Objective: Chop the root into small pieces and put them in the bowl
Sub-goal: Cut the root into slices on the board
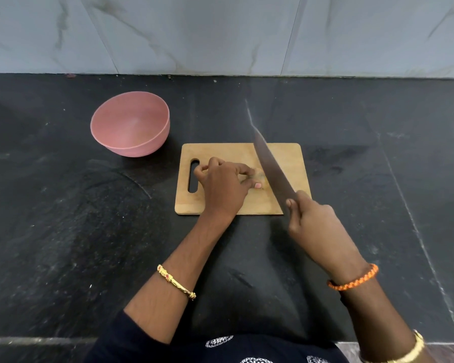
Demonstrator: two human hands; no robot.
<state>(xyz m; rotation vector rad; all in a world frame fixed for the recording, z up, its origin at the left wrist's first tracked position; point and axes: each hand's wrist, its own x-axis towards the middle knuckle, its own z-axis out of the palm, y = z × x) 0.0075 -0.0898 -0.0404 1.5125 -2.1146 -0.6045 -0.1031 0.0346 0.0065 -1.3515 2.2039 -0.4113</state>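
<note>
A wooden cutting board [294, 158] lies on the black counter. My left hand [223, 187] pinches a small pale root [260, 174] against the board, and most of the root is hidden under its fingers. My right hand [312, 221] grips the handle of a large knife [270, 163]. The blade slants up and away, its lower part just right of the root. Whether the edge touches the root is unclear. A pink bowl [130, 124] with nothing visible inside stands to the upper left of the board.
The black stone counter [63, 231] runs to a grey marble wall [220, 35] at the back. Its front edge is near my body at the bottom of the view.
</note>
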